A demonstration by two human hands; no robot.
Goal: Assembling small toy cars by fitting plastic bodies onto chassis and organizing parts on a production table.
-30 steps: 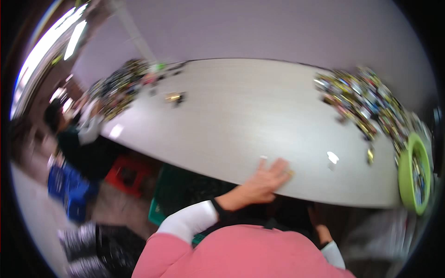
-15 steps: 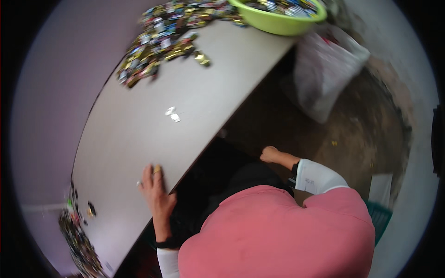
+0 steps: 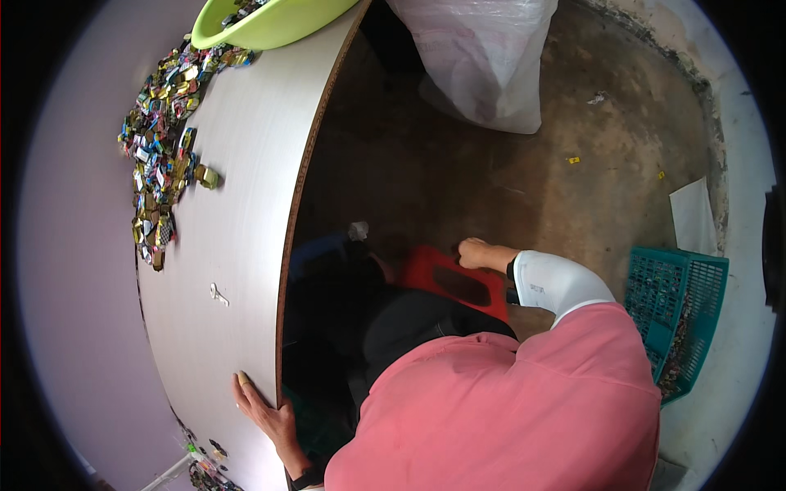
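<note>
My left hand (image 3: 268, 413) rests on the pale tabletop (image 3: 246, 204) by its near right edge, fingers stretched out and holding nothing. A ring or band shows on one finger. Farther up the table lies a small white scrap (image 3: 219, 295). My right hand (image 3: 473, 253) is closed beside a red plastic stool (image 3: 491, 288) under the table's right side; what its fingers hold, if anything, is hidden. At the far left of the table lies a heap of small shiny wrapped pieces (image 3: 157, 168). A lime-green basin (image 3: 299, 23) with more pieces stands beyond it.
A large whitish plastic sack (image 3: 491, 69) stands on the brown floor (image 3: 606, 213). At the right, a green plastic crate (image 3: 708, 319) stands by the wall near a white sheet (image 3: 694, 214). More small pieces (image 3: 211, 476) lie at the table's lower left. Small yellow scraps (image 3: 574, 160) dot the floor.
The view has turned and shifted: the basin and heap now lie farther left. The red stool and more of the green crate have come into sight. My left hand still touches the table.
</note>
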